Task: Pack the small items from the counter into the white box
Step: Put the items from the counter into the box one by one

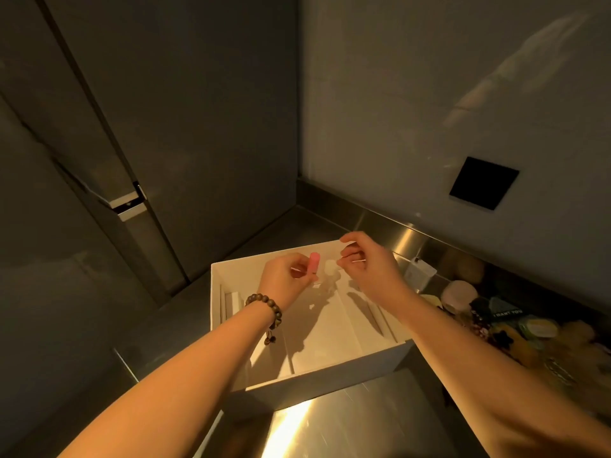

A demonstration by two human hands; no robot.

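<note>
An open white box (330,375) with inner dividers stands on the steel counter in front of me. Both my hands hover over its far half. My left hand (287,280), with a bead bracelet on the wrist, holds a small pink tube (314,264) upright between its fingers. My right hand (370,266) pinches a thin stick-like item (355,259) at its fingertips. A small pale round piece (330,266) shows between the two hands; whether either hand holds it is unclear. The visible compartments of the box look bare.
A heap of small items (496,322) lies on the counter right of the box: a round white jar (459,292), a white tagged packet (418,272), dark and yellow pieces. A black square plate (483,183) is on the back wall. A tall cabinet door with a handle (127,201) stands left.
</note>
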